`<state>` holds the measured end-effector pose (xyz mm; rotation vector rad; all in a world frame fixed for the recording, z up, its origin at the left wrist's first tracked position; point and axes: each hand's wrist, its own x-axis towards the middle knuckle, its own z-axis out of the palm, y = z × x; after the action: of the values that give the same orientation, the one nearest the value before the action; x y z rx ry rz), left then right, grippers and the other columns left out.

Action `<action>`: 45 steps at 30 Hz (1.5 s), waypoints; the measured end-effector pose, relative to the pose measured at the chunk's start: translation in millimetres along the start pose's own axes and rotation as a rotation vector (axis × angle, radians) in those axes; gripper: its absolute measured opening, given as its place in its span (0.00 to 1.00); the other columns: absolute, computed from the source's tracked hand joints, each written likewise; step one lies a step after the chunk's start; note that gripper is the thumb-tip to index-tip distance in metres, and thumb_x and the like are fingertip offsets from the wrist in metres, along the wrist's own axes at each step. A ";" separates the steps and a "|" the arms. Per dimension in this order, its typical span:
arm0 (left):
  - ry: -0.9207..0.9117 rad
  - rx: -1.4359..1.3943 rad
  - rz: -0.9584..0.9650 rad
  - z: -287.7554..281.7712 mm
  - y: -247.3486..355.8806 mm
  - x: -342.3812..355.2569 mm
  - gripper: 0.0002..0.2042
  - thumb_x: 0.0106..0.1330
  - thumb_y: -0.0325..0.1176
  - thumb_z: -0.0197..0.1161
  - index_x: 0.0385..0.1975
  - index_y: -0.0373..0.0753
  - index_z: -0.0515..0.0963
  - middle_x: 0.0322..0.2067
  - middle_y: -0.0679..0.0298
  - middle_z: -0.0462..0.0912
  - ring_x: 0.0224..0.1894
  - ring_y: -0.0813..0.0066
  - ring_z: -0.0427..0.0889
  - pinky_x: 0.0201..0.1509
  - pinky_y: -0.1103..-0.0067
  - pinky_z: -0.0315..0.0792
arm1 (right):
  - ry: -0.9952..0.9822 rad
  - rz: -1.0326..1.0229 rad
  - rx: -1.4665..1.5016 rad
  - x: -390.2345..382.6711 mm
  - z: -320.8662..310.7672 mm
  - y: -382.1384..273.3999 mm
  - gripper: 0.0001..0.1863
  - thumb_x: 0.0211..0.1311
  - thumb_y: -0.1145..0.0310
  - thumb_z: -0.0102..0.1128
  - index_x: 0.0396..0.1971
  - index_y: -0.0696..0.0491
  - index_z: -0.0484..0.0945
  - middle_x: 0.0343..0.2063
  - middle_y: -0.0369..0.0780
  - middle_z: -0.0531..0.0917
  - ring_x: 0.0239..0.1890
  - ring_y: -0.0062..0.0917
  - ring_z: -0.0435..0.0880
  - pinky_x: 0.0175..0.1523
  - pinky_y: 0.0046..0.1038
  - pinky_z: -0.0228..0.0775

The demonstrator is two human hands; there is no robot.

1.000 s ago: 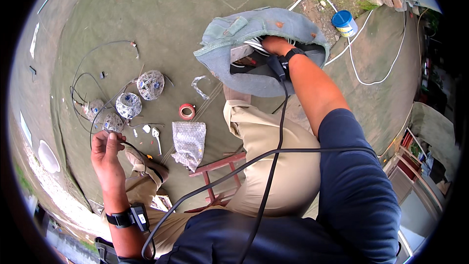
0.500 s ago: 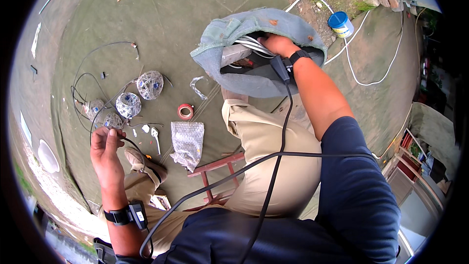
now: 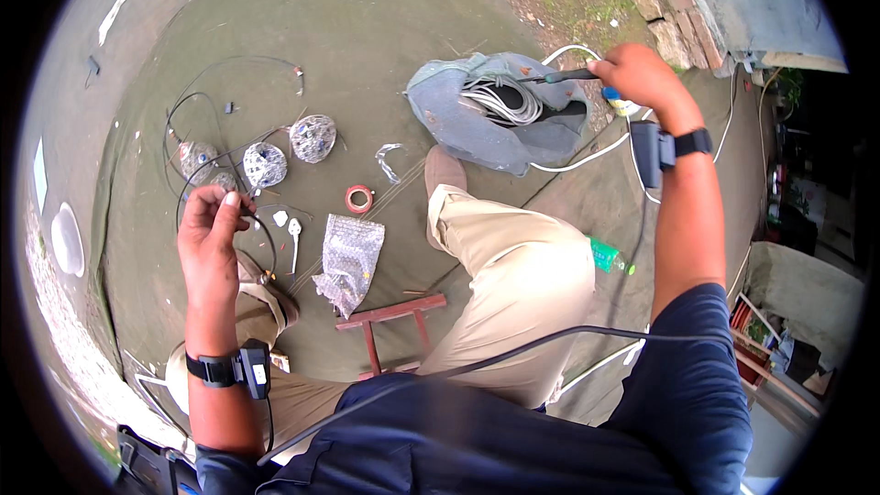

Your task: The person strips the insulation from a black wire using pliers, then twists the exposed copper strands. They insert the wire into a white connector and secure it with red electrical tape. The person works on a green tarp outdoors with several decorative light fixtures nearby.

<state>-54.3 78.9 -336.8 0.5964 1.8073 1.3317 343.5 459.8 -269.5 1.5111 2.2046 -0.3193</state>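
Note:
My left hand (image 3: 211,238) pinches a black cable (image 3: 267,236) between thumb and fingers; it curves down toward my shoe. Beyond this hand lie several round, wire-mesh-like lamps (image 3: 266,165) joined by thin dark cables. My right hand (image 3: 639,78) grips a slim hand tool with a dark handle (image 3: 566,76), its narrow end pointing left over the bag; its exact kind I cannot tell. The grey-blue cloth bag (image 3: 477,133) gapes below it, with a coil of white cable (image 3: 504,103) inside.
Red tape (image 3: 358,199), a bubble-wrap pouch (image 3: 353,252) and a small white piece with a stem (image 3: 294,231) lie on the green ground sheet. A red wooden stool (image 3: 390,311) stands near my legs. A green bottle (image 3: 605,255) lies right of my knee; white cable (image 3: 587,159) runs beside the bag.
My right hand has come out of the bag and moved up and right, now holding the dark-handled tool. My left hand keeps its pinch on the black cable. The view has shifted.

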 end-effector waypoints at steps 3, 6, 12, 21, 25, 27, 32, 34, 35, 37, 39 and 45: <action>0.024 -0.083 0.043 -10.2 14.5 -18.2 0.05 0.71 0.29 0.60 0.41 0.37 0.75 0.34 0.64 0.83 0.37 0.78 0.81 0.40 0.82 0.73 | 0.016 -0.103 0.547 -45.9 -50.2 -13.8 0.21 0.68 0.51 0.59 0.30 0.57 0.82 0.19 0.30 0.77 0.22 0.14 0.77 0.27 0.19 0.64; 0.001 -0.209 0.084 -19.0 30.8 -35.7 0.03 0.72 0.28 0.58 0.41 0.38 0.74 0.35 0.63 0.82 0.37 0.76 0.81 0.40 0.82 0.74 | 0.041 -0.209 1.182 -90.5 -57.9 -70.6 0.20 0.70 0.51 0.59 0.33 0.54 0.84 0.19 0.29 0.78 0.21 0.12 0.72 0.26 0.17 0.60; -0.120 -0.611 0.123 -53.5 58.1 -69.3 0.04 0.72 0.29 0.60 0.42 0.39 0.75 0.38 0.62 0.81 0.40 0.70 0.85 0.41 0.79 0.82 | -0.359 -0.441 1.814 -152.7 -2.4 -235.1 0.21 0.73 0.52 0.54 0.43 0.58 0.80 0.30 0.37 0.85 0.33 0.26 0.86 0.38 0.24 0.79; -0.142 -0.822 0.115 -64.0 45.5 -83.8 0.05 0.72 0.28 0.60 0.42 0.36 0.75 0.40 0.59 0.83 0.42 0.66 0.85 0.43 0.73 0.84 | -0.553 -0.372 1.740 -200.9 64.9 -388.5 0.21 0.77 0.51 0.47 0.43 0.55 0.77 0.35 0.40 0.85 0.40 0.26 0.86 0.47 0.28 0.78; -0.081 -0.674 0.067 -64.5 40.1 -80.7 0.05 0.71 0.27 0.60 0.43 0.34 0.74 0.38 0.58 0.84 0.41 0.67 0.85 0.42 0.70 0.84 | -0.574 -0.359 1.674 -199.6 78.8 -406.5 0.20 0.78 0.51 0.44 0.40 0.53 0.77 0.29 0.36 0.82 0.28 0.18 0.79 0.35 0.22 0.72; -0.074 -0.543 0.095 -63.4 34.0 -77.6 0.05 0.70 0.27 0.62 0.41 0.34 0.75 0.36 0.62 0.84 0.38 0.75 0.83 0.39 0.77 0.79 | -0.589 -0.374 1.627 -195.4 78.3 -408.4 0.20 0.77 0.51 0.44 0.38 0.53 0.77 0.25 0.33 0.80 0.22 0.15 0.74 0.27 0.19 0.66; 0.002 -0.399 0.068 -57.4 29.1 -70.4 0.06 0.69 0.29 0.65 0.40 0.36 0.77 0.35 0.67 0.83 0.36 0.84 0.79 0.40 0.83 0.73 | -0.595 -0.253 1.665 -180.8 81.9 -406.0 0.20 0.77 0.51 0.46 0.35 0.52 0.76 0.17 0.28 0.68 0.15 0.10 0.58 0.19 0.17 0.48; 0.055 -0.363 0.061 -59.6 26.2 -65.7 0.08 0.69 0.30 0.65 0.42 0.35 0.77 0.36 0.67 0.82 0.38 0.82 0.79 0.44 0.82 0.73 | -0.591 -0.239 1.650 -178.4 74.6 -402.5 0.19 0.77 0.52 0.46 0.35 0.52 0.75 0.17 0.27 0.67 0.13 0.09 0.55 0.19 0.17 0.46; 0.111 -0.354 0.072 -59.8 25.2 -63.0 0.08 0.69 0.30 0.64 0.43 0.35 0.76 0.36 0.67 0.82 0.39 0.81 0.79 0.45 0.82 0.73 | -0.616 -0.258 1.659 -176.4 72.6 -399.2 0.19 0.77 0.52 0.46 0.35 0.52 0.75 0.17 0.27 0.67 0.13 0.09 0.55 0.19 0.17 0.45; 0.226 -0.335 0.095 -60.0 22.7 -57.9 0.09 0.70 0.30 0.63 0.46 0.35 0.76 0.38 0.66 0.82 0.42 0.79 0.79 0.47 0.82 0.72 | -0.668 -0.297 1.676 -173.1 70.1 -390.6 0.19 0.77 0.52 0.46 0.35 0.52 0.75 0.17 0.26 0.67 0.13 0.09 0.55 0.18 0.18 0.45; 0.207 -0.331 0.058 -64.2 21.6 -53.7 0.18 0.70 0.35 0.64 0.54 0.32 0.72 0.46 0.60 0.79 0.48 0.74 0.79 0.51 0.80 0.72 | -0.729 -0.345 1.674 -174.6 67.0 -384.1 0.20 0.77 0.52 0.46 0.36 0.54 0.75 0.16 0.26 0.64 0.14 0.10 0.54 0.19 0.17 0.44; -0.107 -0.583 -0.242 -63.9 36.6 -58.3 0.29 0.71 0.48 0.62 0.60 0.31 0.66 0.53 0.55 0.76 0.50 0.69 0.80 0.53 0.69 0.76 | -0.709 -0.575 1.541 -185.8 78.7 -378.3 0.19 0.77 0.53 0.47 0.36 0.55 0.76 0.17 0.26 0.64 0.18 0.11 0.58 0.24 0.17 0.51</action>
<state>-76.1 11.2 -275.5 0.1239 1.2662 1.5276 67.5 131.6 -271.1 0.8101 1.5484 -2.6354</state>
